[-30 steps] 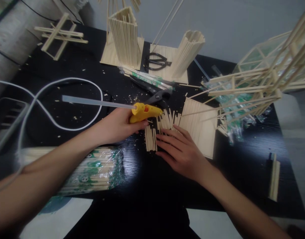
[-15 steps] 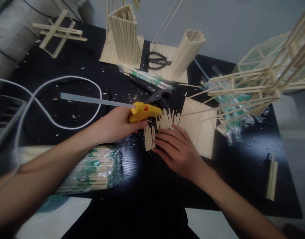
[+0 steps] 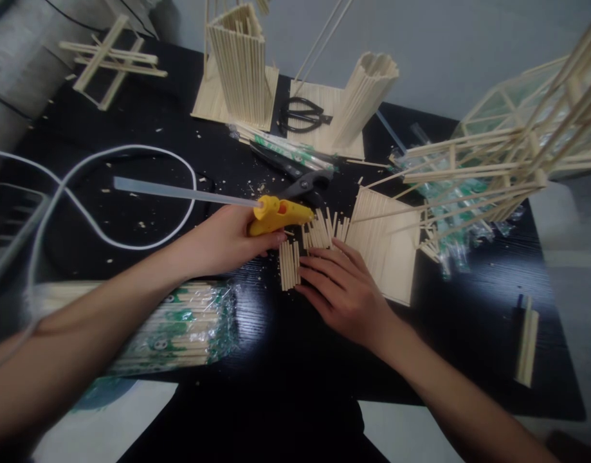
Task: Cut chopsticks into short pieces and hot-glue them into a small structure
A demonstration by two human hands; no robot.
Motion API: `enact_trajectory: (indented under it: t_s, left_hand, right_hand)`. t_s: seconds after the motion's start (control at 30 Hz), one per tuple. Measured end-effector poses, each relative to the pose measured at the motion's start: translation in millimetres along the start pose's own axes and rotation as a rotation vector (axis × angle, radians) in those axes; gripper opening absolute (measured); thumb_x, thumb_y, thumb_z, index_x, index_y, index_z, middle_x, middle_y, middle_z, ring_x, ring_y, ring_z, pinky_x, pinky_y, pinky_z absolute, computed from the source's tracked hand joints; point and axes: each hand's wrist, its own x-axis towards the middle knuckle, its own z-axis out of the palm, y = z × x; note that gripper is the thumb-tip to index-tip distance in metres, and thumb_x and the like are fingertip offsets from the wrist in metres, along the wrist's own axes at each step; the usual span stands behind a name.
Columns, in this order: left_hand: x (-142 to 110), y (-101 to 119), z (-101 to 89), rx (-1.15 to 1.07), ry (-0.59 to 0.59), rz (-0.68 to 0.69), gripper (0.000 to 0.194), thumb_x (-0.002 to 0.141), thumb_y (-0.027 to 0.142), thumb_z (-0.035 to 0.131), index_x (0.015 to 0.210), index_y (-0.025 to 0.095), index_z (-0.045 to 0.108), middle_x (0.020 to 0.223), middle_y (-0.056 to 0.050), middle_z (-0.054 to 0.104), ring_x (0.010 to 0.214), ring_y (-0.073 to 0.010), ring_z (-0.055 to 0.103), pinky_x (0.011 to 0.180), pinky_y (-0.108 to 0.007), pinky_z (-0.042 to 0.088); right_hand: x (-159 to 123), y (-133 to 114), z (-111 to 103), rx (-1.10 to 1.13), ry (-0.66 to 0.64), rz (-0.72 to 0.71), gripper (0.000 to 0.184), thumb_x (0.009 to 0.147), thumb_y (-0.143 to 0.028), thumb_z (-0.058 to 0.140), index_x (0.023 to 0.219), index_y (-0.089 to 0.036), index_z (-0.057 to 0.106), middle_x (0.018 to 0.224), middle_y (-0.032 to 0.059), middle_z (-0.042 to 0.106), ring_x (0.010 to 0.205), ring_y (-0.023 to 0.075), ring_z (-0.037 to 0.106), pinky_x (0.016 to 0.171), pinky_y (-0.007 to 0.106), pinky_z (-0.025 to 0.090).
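Observation:
My left hand [image 3: 227,241] is wrapped round a yellow glue gun [image 3: 280,215], whose nozzle points right. A long translucent glue stick [image 3: 179,193] sticks out of its back end. Below the nozzle lies a small row of short cut wooden sticks [image 3: 289,265], side by side. My right hand [image 3: 346,286] rests palm down with its fingers stretched out, fingertips touching the right edge of that row. More loose short sticks [image 3: 324,228] lie just beyond its fingers, partly covered by them.
Black pruning shears [image 3: 302,183] and black-handled scissors [image 3: 305,118] lie farther back. Two stick-walled towers [image 3: 237,77] stand on panels behind. A flat stick panel [image 3: 386,251] and a large stick frame [image 3: 498,161] are on the right. Bagged sticks [image 3: 179,328] lie under my left forearm; a white cord [image 3: 131,149] loops left.
Both hands and the glue gun hold almost the same place. The whole view has shifted very slightly; nothing has been picked up or let go.

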Motion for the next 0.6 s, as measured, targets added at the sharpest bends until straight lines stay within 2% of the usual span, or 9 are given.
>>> enact_trajectory:
  t_s: [0.2,0.37,0.6]
  left_hand:
    - [-0.5,-0.9,-0.1,0.008,-0.001,-0.018,0.028,0.088,0.041,0.068,0.108,0.022,0.074,0.085,-0.001,0.073,0.087,-0.0210,0.071,0.088,-0.032,0.056]
    - [-1.3,1.0,-1.1,0.036,0.022,0.007,0.031,0.089,0.040,0.068,0.114,0.022,0.073,0.084,0.000,0.073,0.091,-0.0212,0.071,0.091,-0.032,0.055]
    - [-2.1,3.0,-1.9,0.043,-0.005,0.008,0.036,0.090,0.040,0.067,0.121,0.021,0.071,0.091,-0.001,0.075,0.094,-0.0205,0.071,0.096,-0.033,0.054]
  right_hand:
    - [0.4,-0.2,-0.7,-0.005,-0.001,-0.004,0.016,0.095,-0.019,0.068,0.110,-0.018,0.071,0.113,0.0070,0.078,0.115,0.0242,0.069,0.114,0.051,0.046]
    - [0.1,4.0,-4.3,-0.031,0.072,0.027,0.019,0.092,-0.022,0.072,0.111,-0.018,0.072,0.112,0.0080,0.078,0.114,0.0259,0.070,0.110,0.051,0.049]
    - [-3.8,4.7,-5.8,-0.029,0.059,0.007,0.015,0.091,-0.014,0.070,0.105,-0.020,0.073,0.109,0.0033,0.080,0.114,0.0253,0.070,0.110,0.052,0.050]
